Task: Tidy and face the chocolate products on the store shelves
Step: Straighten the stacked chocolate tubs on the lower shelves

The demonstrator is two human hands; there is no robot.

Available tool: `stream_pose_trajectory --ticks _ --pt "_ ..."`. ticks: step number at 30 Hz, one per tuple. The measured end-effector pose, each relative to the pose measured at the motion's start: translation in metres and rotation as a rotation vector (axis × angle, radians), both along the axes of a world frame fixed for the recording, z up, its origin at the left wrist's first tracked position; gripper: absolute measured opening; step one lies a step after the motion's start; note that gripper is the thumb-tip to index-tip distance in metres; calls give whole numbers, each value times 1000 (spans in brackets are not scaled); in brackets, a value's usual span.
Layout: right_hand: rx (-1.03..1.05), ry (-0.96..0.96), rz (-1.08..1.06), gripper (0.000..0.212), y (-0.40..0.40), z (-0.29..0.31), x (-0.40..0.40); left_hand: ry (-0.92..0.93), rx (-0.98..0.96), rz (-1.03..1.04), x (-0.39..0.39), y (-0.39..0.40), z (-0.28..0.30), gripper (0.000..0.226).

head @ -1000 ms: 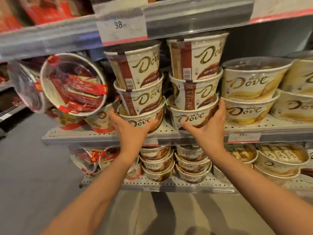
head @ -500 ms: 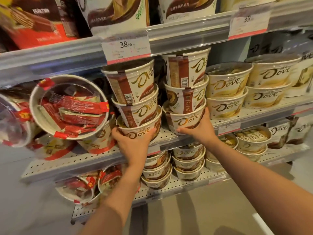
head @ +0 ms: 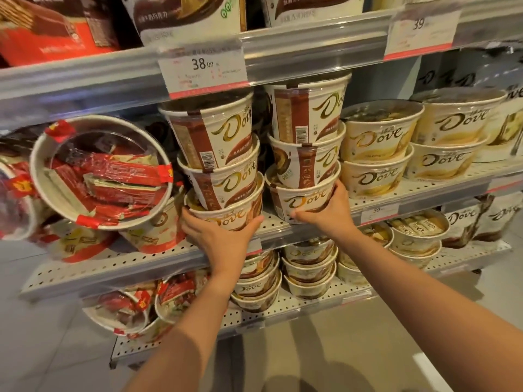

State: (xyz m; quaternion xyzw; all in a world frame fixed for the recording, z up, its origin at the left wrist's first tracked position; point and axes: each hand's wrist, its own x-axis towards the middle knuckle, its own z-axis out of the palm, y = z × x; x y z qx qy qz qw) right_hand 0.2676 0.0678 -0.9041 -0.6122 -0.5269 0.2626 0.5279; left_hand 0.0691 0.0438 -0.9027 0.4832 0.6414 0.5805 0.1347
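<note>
**Dove tubs stacked three high on the middle shelf**

Two stacks of cream-and-brown Dove tubs stand side by side. The left stack [head: 219, 168] leans slightly left (barcode panels face forward on the upper tubs); the right stack [head: 307, 148] is straighter. Paler, yellow-toned Dove tubs [head: 376, 154] sit two high just right.

six brown dove tubs [head: 218, 137] in two stacks, two hands [head: 223, 239]

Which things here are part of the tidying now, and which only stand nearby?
In the job: left hand, right hand, the brown Dove stacks they hold at the base.

Nearby: tilted red tub, yellow Dove tubs, price tags.
</note>
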Motion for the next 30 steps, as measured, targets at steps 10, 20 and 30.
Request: stream_pose_trajectory --ticks 10,20,30 --pt "-28 21 -26 125 0 -4 -3 26 37 29 -7 -2 -1 132" --pt "-97 -140 -253 131 -4 12 -29 -4 -34 -15 -10 -4 5 123" --pt "-150 18 28 125 11 15 2 -11 -61 -59 -15 -3 4 121"
